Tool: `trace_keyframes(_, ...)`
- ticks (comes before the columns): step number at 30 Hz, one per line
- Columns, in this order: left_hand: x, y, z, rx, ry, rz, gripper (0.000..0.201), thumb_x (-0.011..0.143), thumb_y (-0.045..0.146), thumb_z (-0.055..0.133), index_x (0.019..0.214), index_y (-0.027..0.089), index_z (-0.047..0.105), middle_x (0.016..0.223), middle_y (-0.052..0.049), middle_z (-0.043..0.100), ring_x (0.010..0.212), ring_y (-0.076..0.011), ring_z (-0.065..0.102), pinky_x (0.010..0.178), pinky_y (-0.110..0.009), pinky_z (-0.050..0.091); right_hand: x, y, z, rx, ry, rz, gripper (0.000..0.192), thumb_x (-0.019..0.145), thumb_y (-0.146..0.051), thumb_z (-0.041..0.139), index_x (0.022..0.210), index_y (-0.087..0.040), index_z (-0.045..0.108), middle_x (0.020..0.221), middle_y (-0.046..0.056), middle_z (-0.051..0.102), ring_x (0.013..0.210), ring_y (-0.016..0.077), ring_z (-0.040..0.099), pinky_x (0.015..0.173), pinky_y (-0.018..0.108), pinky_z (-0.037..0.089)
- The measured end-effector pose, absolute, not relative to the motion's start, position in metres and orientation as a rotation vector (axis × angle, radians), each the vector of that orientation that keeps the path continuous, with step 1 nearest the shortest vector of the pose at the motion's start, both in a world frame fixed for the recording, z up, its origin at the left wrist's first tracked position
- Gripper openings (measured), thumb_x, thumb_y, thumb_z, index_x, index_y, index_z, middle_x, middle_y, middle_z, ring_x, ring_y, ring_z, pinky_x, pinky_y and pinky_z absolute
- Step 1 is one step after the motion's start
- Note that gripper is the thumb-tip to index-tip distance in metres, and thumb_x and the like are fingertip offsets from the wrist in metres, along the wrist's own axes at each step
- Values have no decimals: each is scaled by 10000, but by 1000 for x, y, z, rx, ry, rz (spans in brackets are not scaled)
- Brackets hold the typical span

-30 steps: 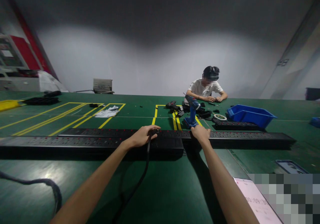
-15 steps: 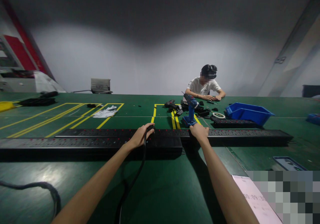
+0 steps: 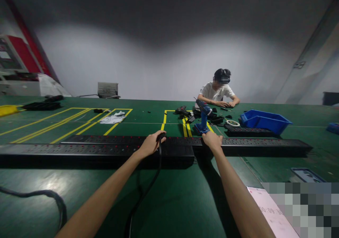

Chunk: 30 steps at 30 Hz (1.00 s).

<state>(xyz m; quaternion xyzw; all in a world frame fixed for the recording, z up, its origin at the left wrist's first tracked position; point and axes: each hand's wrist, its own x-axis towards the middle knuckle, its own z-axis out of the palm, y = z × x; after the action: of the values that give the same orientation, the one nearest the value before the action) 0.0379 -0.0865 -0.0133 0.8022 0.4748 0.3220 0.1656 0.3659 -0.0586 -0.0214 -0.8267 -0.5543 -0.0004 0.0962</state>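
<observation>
1. The one left hand (image 3: pixel 153 143) is clamping its grip on one black cable (image 3: pixel 160 158), whose held end is hanging over the nearer power strip (image 3: pixel 92 152), one of two.
2. The one right hand (image 3: pixel 212 141) is reaching to the farther power strip (image 3: pixel 254 145), just beside one upright blue cordless drill (image 3: pixel 203 119); whether its grip is closed, I cannot tell.
3. One co-worker (image 3: pixel 217 93) is leaning on the surface (image 3: pixel 172 199).

Through the head camera I see a pale wall (image 3: pixel 137 61), shadowed above and brighter lower down. Beyond the long green table (image 3: pixel 174 199), I make out a grey chair (image 3: pixel 108 89); a red panel (image 3: pixel 23 54) stands far left.
</observation>
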Motion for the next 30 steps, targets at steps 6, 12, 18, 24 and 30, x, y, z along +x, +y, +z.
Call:
trace_keyframes(6,40,-89,-10,2316,1386,857,409,878,399,524,1254,243,572,1133,-84,678,1022,-227,642,904,-340,469,367,-57,-22,-2448,-1654,11,405,881,-350,378,981,-119,695,1008,172,670,995,293,606,921,459,297)
trace_keyframes(12,37,-90,-10,2295,1447,835,423,871,428,540,1249,242,576,1113,-94,685,1054,-242,630,917,-364,464,365,-58,-21,-2453,-1651,-5,415,881,-360,372,987,-119,694,1010,174,669,999,296,603,918,460,301)
trace_keyframes(18,35,-86,-12,2279,1434,840,417,860,424,557,1236,247,586,1118,-89,685,1047,-241,633,909,-362,466,365,-59,-18,-2430,-1607,25,415,880,-384,377,996,-154,702,998,154,679,992,297,605,926,457,308)
trace_keyframes(24,34,-86,-13,2250,1399,865,429,856,408,565,1242,221,568,1119,-97,682,1041,-233,636,900,-357,466,352,-56,17,-2093,-1545,166,459,903,-433,332,864,-201,727,898,87,706,891,219,628,732,264,396)
trace_keyframes(30,35,-86,-15,2170,1392,925,609,827,341,607,1379,222,378,1203,-115,647,1091,-254,616,919,-386,457,263,-38,48,-1766,-1791,369,436,905,-406,353,867,-170,717,898,60,718,870,177,634,721,207,414)
